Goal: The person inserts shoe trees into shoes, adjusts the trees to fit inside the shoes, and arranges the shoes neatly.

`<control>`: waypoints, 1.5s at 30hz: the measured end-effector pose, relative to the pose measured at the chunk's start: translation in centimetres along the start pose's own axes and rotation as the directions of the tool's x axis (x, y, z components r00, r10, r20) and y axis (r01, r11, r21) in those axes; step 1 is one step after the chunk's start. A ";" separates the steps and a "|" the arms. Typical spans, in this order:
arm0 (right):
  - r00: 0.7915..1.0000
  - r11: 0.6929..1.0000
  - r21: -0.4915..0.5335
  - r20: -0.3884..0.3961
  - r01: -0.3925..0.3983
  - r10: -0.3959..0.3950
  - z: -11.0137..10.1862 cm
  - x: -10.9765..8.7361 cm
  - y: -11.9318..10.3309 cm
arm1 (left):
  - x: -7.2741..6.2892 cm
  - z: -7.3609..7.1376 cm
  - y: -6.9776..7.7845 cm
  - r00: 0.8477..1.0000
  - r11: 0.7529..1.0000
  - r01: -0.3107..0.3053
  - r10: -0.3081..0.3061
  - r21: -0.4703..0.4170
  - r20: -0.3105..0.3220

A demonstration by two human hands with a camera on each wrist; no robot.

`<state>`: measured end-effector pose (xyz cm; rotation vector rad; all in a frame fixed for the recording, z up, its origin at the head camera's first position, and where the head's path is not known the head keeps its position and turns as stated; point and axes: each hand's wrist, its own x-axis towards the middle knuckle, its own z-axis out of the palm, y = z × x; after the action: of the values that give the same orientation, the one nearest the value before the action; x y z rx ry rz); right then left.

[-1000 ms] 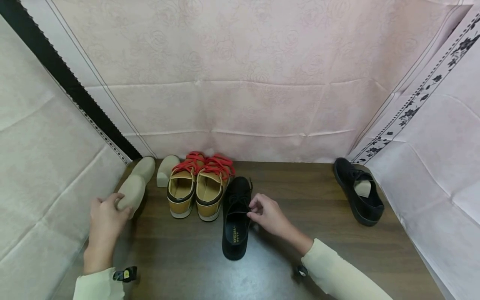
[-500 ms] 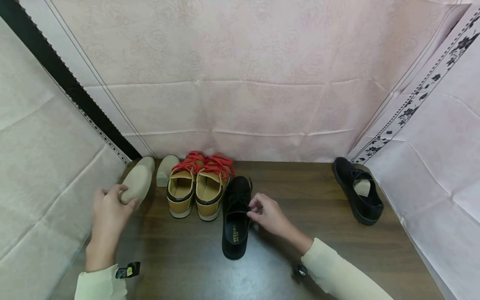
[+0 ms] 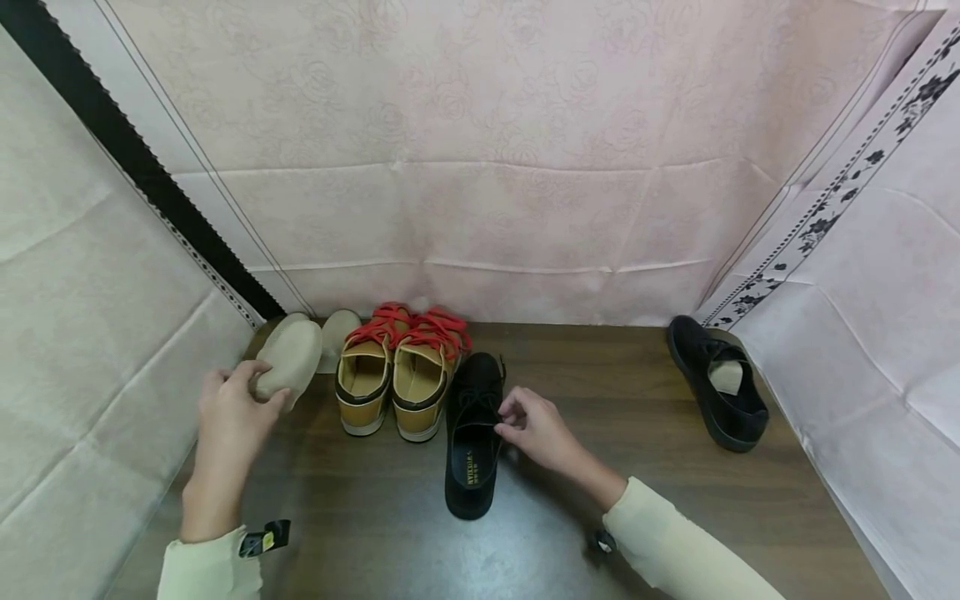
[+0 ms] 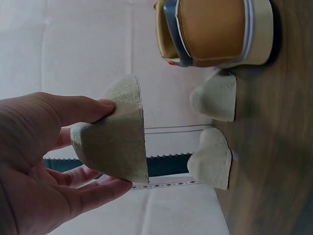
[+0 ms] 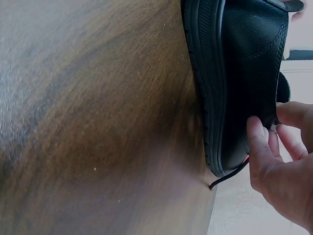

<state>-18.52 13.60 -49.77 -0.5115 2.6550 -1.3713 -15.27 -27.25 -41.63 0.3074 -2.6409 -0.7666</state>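
Observation:
My left hand holds a grey moulded-pulp shoe insert between thumb and fingers, raised off the floor. In the left wrist view that insert shows its rounded hump and straight cut edge. Two similar inserts stand behind it on the floor: one insert near the tan shoe, the other insert lower in that view. My right hand pinches the side of a black lace-up shoe near its laces. One loose lace end hangs from the black shoe in the right wrist view.
A pair of tan shoes with red laces stands left of the black shoe. Far right, another black shoe has an insert inside. Cloth-covered walls close in the wooden floor at the back and sides.
My left hand has lifted the insert up and moved it right, and it now partly covers the insert behind. My right hand and the shoes have stayed put.

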 end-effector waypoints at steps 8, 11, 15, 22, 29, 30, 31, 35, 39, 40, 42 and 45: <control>1.000 1.000 -0.011 -0.003 0.006 -0.006 0.0 -0.1 0.1 | -0.1 0.1 1.4 0.997 0.997 -0.074 0.074 -0.006 0.003; 1.000 1.000 -0.013 -0.002 0.011 -0.012 0.0 -0.1 0.1 | -0.3 0.1 2.1 0.994 0.994 -0.104 0.104 -0.020 -0.014; 1.000 1.000 -0.009 -0.002 0.010 -0.010 0.0 -0.1 0.2 | -0.5 0.2 3.1 0.993 0.993 -0.114 0.113 -0.034 -0.011; 1.000 1.000 -0.007 -0.003 -0.005 0.005 0.1 -0.1 0.3 | -0.7 0.4 4.4 0.986 0.984 -0.163 0.164 -0.069 0.009; 1.000 1.000 -0.004 0.007 -0.009 0.009 0.1 0.0 0.3 | -0.9 0.9 5.5 0.977 0.973 -0.207 0.212 -0.099 0.039; 1.000 1.000 -0.001 0.007 -0.010 0.010 0.1 0.0 0.3 | -0.9 0.9 5.6 0.975 0.972 -0.212 0.217 -0.100 0.042; 1.000 1.000 0.001 0.008 -0.011 0.011 0.1 0.0 0.2 | -1.0 1.0 5.8 0.974 0.970 -0.219 0.224 -0.103 0.044; 1.000 1.000 0.003 0.010 -0.018 0.018 -0.1 0.1 0.2 | -1.1 1.2 6.3 0.967 0.964 -0.239 0.248 -0.115 0.066; 1.000 1.000 0.003 0.012 -0.017 0.017 -0.2 0.0 0.1 | -1.3 1.4 6.8 0.962 0.962 -0.246 0.257 -0.118 0.093; 1.000 1.000 0.002 0.011 -0.011 0.011 -0.2 0.0 0.1 | -1.4 1.5 6.9 0.961 0.962 -0.246 0.258 -0.118 0.098; 1.000 1.000 -0.001 0.009 -0.004 0.004 -0.2 0.0 0.1 | -1.5 1.6 7.0 0.959 0.961 -0.249 0.262 -0.121 0.107; 1.000 1.000 0.001 0.004 -0.002 0.002 -0.2 0.0 0.0 | -1.8 1.6 7.3 0.956 0.959 -0.253 0.269 -0.129 0.116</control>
<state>-18.55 13.73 -49.66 -0.5114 2.6507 -1.3695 -15.06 -19.93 -39.42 -0.1277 -2.6721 -0.8682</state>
